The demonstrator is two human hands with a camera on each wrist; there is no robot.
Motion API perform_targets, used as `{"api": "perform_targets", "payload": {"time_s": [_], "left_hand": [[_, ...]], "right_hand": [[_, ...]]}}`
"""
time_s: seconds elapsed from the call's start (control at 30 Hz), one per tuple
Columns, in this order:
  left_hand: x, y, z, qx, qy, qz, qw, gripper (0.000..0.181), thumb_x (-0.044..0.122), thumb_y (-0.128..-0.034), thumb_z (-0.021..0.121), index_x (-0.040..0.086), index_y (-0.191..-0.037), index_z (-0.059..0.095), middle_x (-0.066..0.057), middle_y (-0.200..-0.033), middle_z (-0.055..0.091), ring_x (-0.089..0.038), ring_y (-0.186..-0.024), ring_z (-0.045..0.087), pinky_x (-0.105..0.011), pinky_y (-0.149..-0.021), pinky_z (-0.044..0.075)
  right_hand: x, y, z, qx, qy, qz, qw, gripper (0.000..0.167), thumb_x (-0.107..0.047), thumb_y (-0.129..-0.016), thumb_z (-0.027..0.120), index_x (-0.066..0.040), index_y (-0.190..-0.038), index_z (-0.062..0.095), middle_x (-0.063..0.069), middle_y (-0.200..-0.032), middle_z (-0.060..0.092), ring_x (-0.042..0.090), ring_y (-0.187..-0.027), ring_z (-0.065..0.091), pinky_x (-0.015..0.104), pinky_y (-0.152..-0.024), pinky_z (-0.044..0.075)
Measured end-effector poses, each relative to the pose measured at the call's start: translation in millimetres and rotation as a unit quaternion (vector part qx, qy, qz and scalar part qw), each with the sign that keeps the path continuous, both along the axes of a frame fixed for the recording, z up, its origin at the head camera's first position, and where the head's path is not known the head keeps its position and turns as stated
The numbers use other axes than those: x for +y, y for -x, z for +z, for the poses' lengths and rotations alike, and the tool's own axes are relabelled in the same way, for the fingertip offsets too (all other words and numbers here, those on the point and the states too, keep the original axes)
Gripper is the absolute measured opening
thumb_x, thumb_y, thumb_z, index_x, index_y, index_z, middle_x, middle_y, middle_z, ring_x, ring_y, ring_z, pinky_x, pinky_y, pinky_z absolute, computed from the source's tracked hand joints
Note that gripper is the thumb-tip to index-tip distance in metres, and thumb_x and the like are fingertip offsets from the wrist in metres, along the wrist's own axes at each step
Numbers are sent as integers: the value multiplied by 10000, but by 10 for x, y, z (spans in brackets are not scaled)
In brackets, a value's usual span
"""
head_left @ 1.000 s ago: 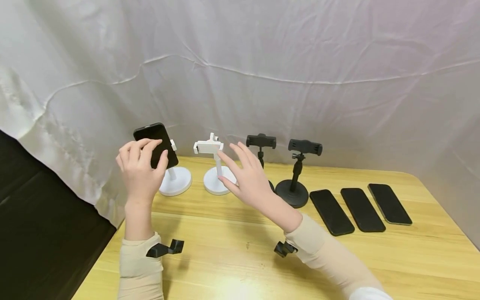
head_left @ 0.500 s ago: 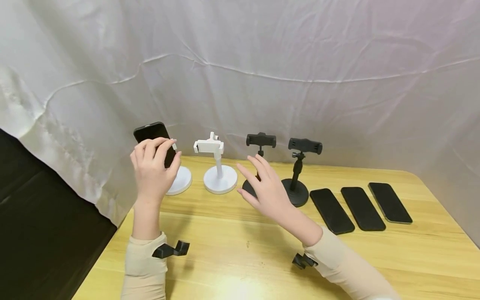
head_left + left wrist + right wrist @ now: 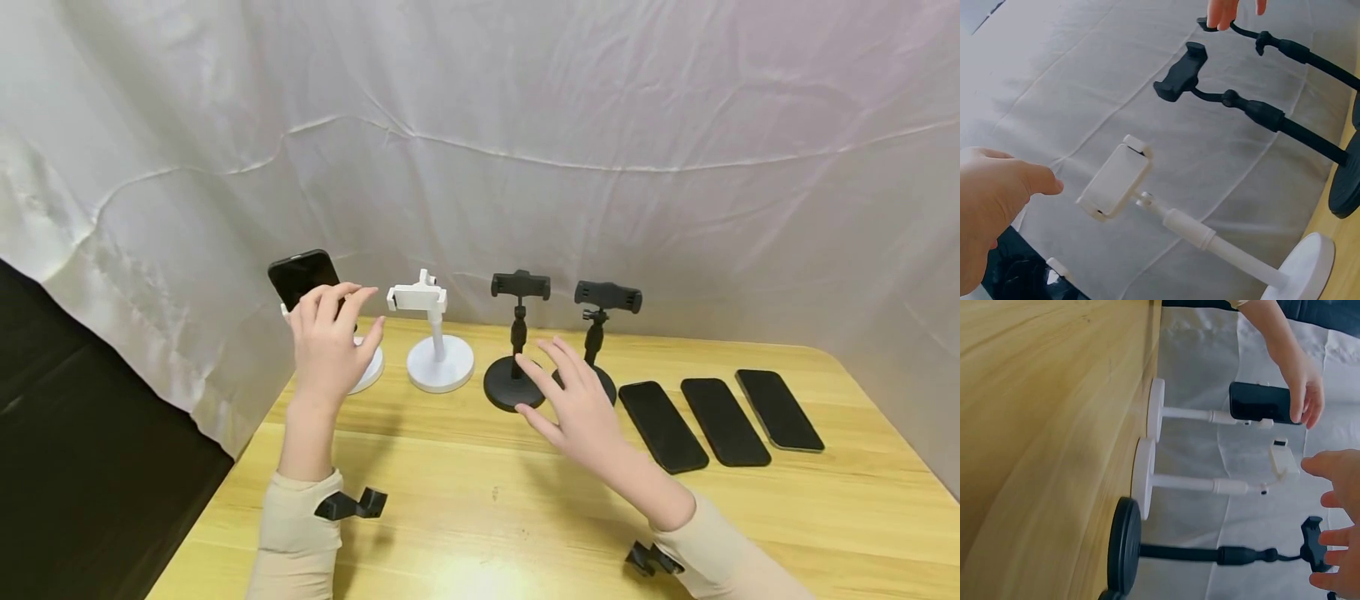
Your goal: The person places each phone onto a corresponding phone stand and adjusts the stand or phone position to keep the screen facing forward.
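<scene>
In the head view a black phone (image 3: 300, 271) stands clamped in the leftmost white phone stand (image 3: 372, 375). My left hand (image 3: 330, 354) is in front of that phone, covering its lower part, fingers loosely bent and the thumb apart from them; nothing shows between them. To its right is a second white phone stand (image 3: 441, 364), its clamp bare. My right hand (image 3: 581, 417) hovers over the table with spread fingers, holding nothing. It is in front of two black phone stands, the nearer-left one (image 3: 518, 329) and the right one (image 3: 609, 296), whose base it partly hides.
Three black phones lie on the right of the wooden table: a left one (image 3: 663, 427), a middle one (image 3: 725, 421) and a right one (image 3: 780, 410). A pale curtain (image 3: 480, 208) hangs behind the stands. Dark cloth (image 3: 90, 450) is beyond the left edge.
My left hand has drawn away from the upper part of the clamped phone, shifting right and slightly down. My right hand has moved right and down, from the second white stand to the black ones.
</scene>
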State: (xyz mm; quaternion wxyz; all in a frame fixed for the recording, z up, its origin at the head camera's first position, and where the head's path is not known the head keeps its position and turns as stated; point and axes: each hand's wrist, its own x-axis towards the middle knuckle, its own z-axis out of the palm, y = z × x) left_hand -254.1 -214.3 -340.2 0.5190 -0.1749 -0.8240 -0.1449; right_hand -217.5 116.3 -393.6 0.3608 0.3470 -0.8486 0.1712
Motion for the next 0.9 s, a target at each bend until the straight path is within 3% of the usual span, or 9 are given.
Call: {"api": "perform_targets", "payload": {"time_s": [0.13, 0.3, 0.43, 0.53, 0.73, 0.9], "left_hand": [[38, 33, -44, -179, 195, 85, 9996, 374, 214, -839, 716, 109, -1191, 647, -149, -1143, 611, -384, -1097, 477, -559, -924, 345], [80, 91, -110, -392, 354, 197, 9984, 441, 233, -833, 737, 130, -1246, 621, -136, -1183, 596, -381, -1135, 463, -557, -946, 352], [118, 161, -166, -476, 357, 286, 9978, 479, 234, -828, 748, 147, -1276, 602, -130, -1196, 587, -368, -1140, 454, -553, -948, 357], [147, 220, -204, -480, 286, 341, 9979, 496, 230, -824, 756, 157, -1287, 594, -129, -1200, 586, -362, -1143, 452, -549, -952, 360], [198, 304, -247, -528, 105, 353, 9979, 492, 205, -820, 769, 148, -1276, 594, -137, -1210, 580, -363, -1146, 448, -555, -954, 353], [226, 380, -249, -421, -124, 337, 9985, 441, 171, -814, 774, 131, -1223, 615, -137, -1197, 586, -357, -1135, 448, -539, -934, 354]], "right_hand": [[159, -48, 9, -181, -88, -147, 9997, 557, -480, -938, 580, -163, -1393, 531, 198, -1430, 473, 401, -1377, 387, 598, -1044, 389], [356, -90, 3, -269, -149, -379, 9988, 605, -577, -967, 411, -165, -1394, 530, 188, -1448, 459, 403, -1388, 371, 600, -1056, 372], [507, -118, -7, -326, -98, -521, 9981, 604, -582, -960, 445, -166, -1389, 534, 205, -1442, 459, 430, -1370, 381, 623, -1043, 364], [620, -137, -13, -383, -80, -641, 9972, 594, -570, -955, 477, -171, -1392, 529, 225, -1434, 457, 452, -1353, 389, 644, -1021, 373], [852, -177, -25, -374, 58, -851, 9957, 669, -624, -963, 351, -128, -1364, 552, 260, -1403, 473, 481, -1316, 409, 662, -997, 368], [1044, -230, -25, -494, 129, -1126, 9923, 653, -607, -965, 395, -116, -1366, 548, 262, -1416, 453, 486, -1318, 392, 659, -1005, 337]]}}
